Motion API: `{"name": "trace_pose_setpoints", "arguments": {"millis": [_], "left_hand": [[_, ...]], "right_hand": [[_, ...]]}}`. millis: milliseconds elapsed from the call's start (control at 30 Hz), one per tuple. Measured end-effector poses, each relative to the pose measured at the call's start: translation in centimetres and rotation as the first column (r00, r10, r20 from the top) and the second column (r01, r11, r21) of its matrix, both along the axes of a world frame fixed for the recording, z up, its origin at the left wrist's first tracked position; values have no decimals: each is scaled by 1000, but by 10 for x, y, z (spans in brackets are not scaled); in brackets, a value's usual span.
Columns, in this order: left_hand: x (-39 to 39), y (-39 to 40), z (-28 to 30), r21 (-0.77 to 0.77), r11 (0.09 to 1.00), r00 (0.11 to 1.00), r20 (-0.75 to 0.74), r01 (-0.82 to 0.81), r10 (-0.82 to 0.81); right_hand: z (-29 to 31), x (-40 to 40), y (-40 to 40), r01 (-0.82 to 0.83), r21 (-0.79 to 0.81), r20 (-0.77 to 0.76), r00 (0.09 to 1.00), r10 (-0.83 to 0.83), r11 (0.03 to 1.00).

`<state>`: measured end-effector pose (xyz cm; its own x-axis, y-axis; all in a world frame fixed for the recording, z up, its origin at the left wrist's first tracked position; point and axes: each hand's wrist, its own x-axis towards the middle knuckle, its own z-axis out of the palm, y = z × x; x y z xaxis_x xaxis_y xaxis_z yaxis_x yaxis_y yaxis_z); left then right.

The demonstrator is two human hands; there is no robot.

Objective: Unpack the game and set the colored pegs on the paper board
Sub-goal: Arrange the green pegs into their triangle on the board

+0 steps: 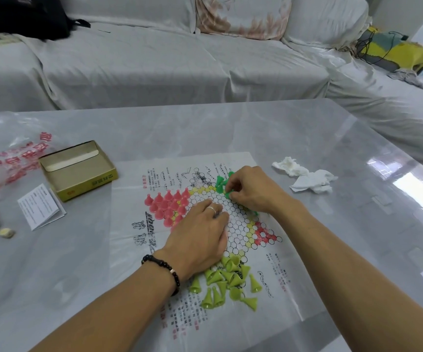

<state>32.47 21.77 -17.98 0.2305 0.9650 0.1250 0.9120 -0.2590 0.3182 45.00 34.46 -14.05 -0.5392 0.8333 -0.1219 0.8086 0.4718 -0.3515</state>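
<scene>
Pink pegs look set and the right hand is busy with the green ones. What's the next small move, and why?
Probably stand the green peg pinched in the right hand on a circle of the far point, beside the green pegs already upright there. The left hand lies flat on the paper board, steadying it, and the yellow-green pegs lie in a loose heap for later.

Both forearms bare, no sleeves. Left hand (200,240): silver ring (211,209), dark bead bracelet (166,269) w/ one gold bead on wrist.
</scene>
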Motion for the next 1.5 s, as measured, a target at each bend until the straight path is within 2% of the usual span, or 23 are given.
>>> {"name": "trace_pose_setpoints", "arguments": {"millis": [333, 433, 700, 900, 1067, 1233, 1500], "left_hand": [[-1, 0, -1, 16, 1000, 1000, -4, 9, -9], [0, -1, 0, 28, 1000, 1000, -12, 14, -14], [3, -1, 2, 15, 1000, 1000, 10, -2, 2], [3, -1, 3, 9, 1000, 1000, 1, 11, -11], [3, -1, 1, 20, 1000, 1000, 16, 3, -3], [2, -1, 2, 12, 1000, 1000, 13, 4, -5], [2, 0, -1, 13, 1000, 1000, 10, -1, 0]], "right_hand": [[1, 4, -2, 65, -42, -100, 993, -69, 997], [12, 22, -1, 134, 23, -153, 980, -129, 991], [2, 45, -27, 173, 17, 40, 984, -174, 985], [-1, 46, -27, 178, 78, 25, 983, -180, 981], [9, 41, -19, 205, 60, -153, 969, -194, 977], [-1, 25, -14, 112, -15, -93, 989, -113, 994], [-5, 16, -14, 131, -22, -98, 986, -133, 991]]}}
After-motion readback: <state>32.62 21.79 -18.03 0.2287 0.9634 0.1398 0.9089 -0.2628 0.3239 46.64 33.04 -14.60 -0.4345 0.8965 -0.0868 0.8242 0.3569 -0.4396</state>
